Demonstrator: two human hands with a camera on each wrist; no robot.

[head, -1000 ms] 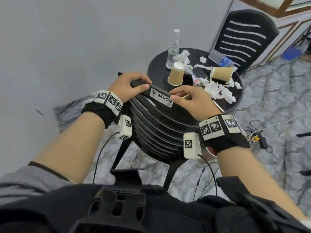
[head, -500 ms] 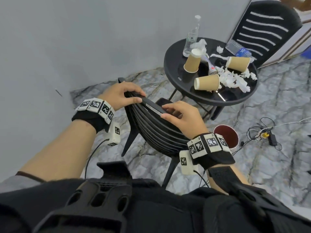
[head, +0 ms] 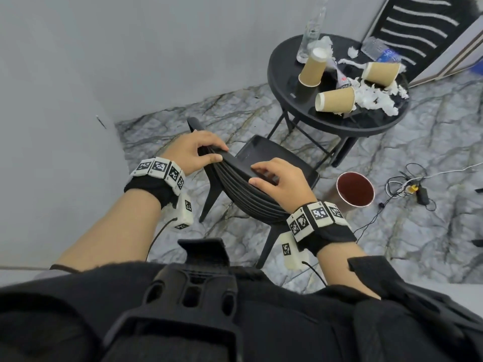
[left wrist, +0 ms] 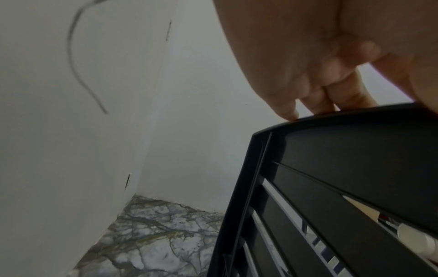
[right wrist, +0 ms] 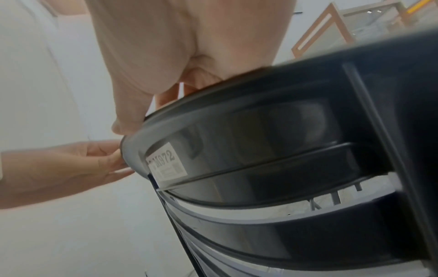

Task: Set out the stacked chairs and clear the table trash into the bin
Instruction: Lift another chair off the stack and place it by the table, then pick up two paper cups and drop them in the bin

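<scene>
Two hands hold the top rail of a black slatted chair (head: pixel 261 176), which stands at 7 o'clock from the littered table (head: pixel 285 105). Left hand (head: pixel 194 150) and right hand (head: pixel 281 180) curl over the rail, thumbs behind. Rigid moulded plastic, probably light and smooth; the top rail, held toward its ends, looks the best hold.

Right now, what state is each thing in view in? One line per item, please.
left hand: grips chair backrest top
right hand: grips same backrest
black chair: standing on floor, held
paper cup near bottle: upside down
front paper cup: on its side
far paper cup: on its side
clear bottle: upright
bin: open, on floor
</scene>
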